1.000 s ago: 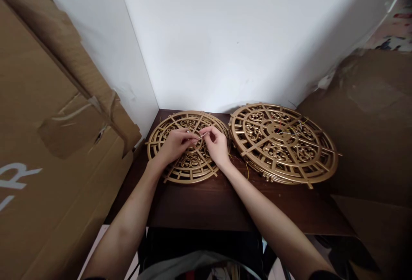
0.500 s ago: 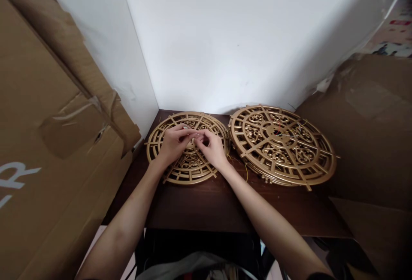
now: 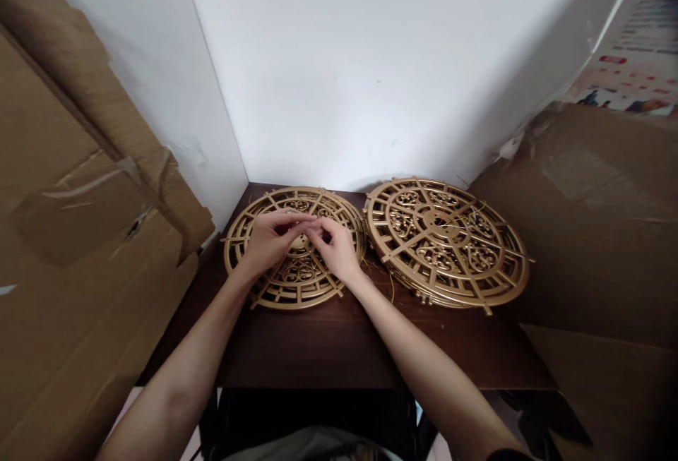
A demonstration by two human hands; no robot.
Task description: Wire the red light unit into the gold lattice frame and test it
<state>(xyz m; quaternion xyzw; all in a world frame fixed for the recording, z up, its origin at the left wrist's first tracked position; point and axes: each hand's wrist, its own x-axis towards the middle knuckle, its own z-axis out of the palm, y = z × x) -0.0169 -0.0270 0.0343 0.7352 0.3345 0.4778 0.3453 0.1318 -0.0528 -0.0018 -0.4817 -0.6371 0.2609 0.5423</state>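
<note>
Gold openwork discs (image 3: 301, 243) lie stacked on the bench (image 3: 312, 355) beneath the left hand (image 3: 269, 241) and right hand (image 3: 336, 248), whose pinched-together grips meet above the middle, seemingly for fine control, anything held being indiscernible.

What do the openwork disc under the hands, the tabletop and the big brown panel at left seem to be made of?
Openwork disc: metal or moulded plastic, unclear which; satin gold finish, with soft highlights along its bars.
Tabletop: probably wood or wood-look laminate, judging by its dark reddish brown and slight sheen.
Brown panel: most likely cardboard, matte, with ragged torn edges.
</note>
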